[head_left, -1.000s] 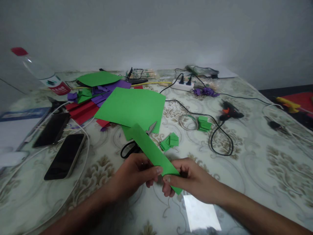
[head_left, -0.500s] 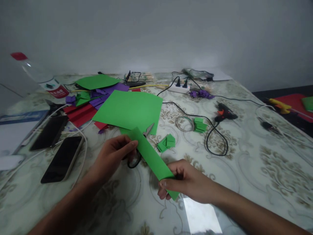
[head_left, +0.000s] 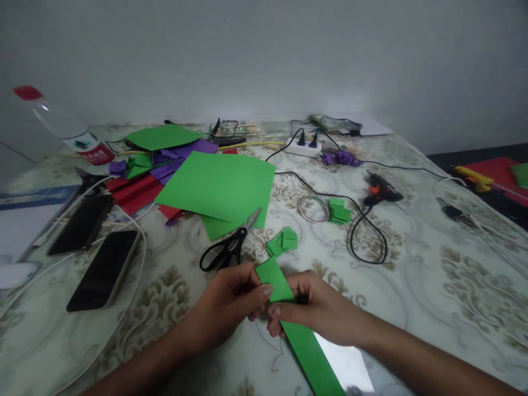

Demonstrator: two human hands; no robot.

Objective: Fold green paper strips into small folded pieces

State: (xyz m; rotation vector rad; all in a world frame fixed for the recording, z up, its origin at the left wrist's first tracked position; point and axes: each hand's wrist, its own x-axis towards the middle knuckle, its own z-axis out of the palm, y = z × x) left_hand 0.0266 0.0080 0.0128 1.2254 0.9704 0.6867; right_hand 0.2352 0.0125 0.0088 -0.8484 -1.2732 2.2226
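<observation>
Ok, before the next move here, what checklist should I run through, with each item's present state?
1. Left hand holding the green strip: ok, thumb pressed on it near its upper end.
2. Right hand holding it too: ok, thumb across it just below the left thumb.
3. Whole strip in view: not ok, its lower end runs off the bottom edge of the picture.
4. Scissors out of both hands: ok, they lie beyond the left hand, blades toward the large green sheet.
5. Glue gun away from the hands: ok, it lies on the table farther back to the right.
6. Glue gun hot or cold: cannot tell.
</observation>
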